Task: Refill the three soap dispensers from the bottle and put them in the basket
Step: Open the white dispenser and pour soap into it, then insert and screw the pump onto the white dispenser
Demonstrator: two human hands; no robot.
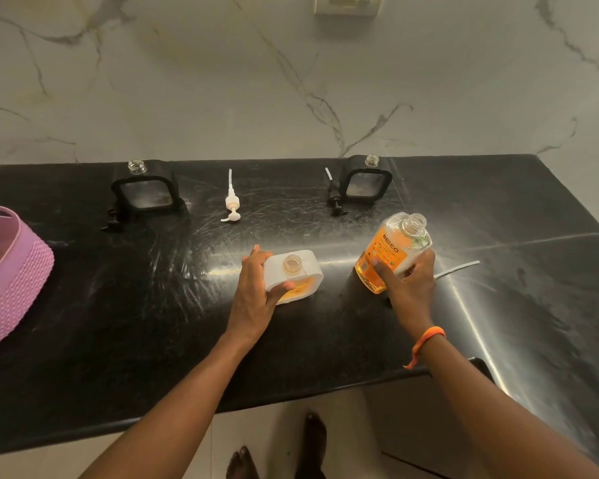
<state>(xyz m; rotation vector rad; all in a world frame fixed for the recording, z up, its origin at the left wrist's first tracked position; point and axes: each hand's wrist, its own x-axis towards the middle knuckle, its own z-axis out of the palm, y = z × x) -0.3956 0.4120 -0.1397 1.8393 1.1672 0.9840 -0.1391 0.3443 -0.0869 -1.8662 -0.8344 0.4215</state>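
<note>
Two hands on black tabletop (pixel 153 340): left hand (pixel 253 299) gripping uncapped white dispenser (pixel 296 273); right hand (pixel 410 288) wrapped round tilted, open refill bottle (pixel 393 250). Farther back, two black dispensers (pixel 146 190) (pixel 365 179), uncapped, pumps lying beside. Pink basket (pixel 11 274) far left.

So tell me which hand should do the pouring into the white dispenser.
Right. The right hand already grips the open orange-labelled soap bottle beside the white square dispenser, while the left hand steadies that dispenser.

black counter (pixel 153 340), pink dotted basket (pixel 11 281), white dispenser (pixel 308 271), orange-labelled bottle (pixel 388 254), grey-veined white marble wall (pixel 222 81).
</note>
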